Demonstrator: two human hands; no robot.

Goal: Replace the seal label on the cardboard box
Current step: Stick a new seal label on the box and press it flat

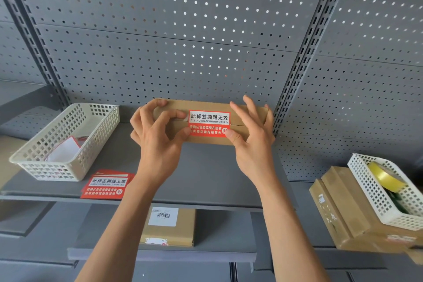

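Observation:
A flat cardboard box [206, 104] stands on its edge at the back of the grey shelf [206, 178], against the pegboard. A red and white seal label [209, 123] sits across the box's seam. My left hand [158, 137] is at the label's left edge, its index finger and thumb pinching the upper left corner, which is curled up off the cardboard. My right hand [251, 135] grips the box's right end, thumb pressed on the label's lower right corner. A stack of fresh seal labels [106, 184] lies flat on the shelf, front left.
A white mesh basket [66, 142] holding paper scraps sits at the left. At the right, another white basket [386, 190] with a yellow tape roll [384, 177] rests on a cardboard box [343, 208]. A lower shelf holds a barcoded box [169, 226].

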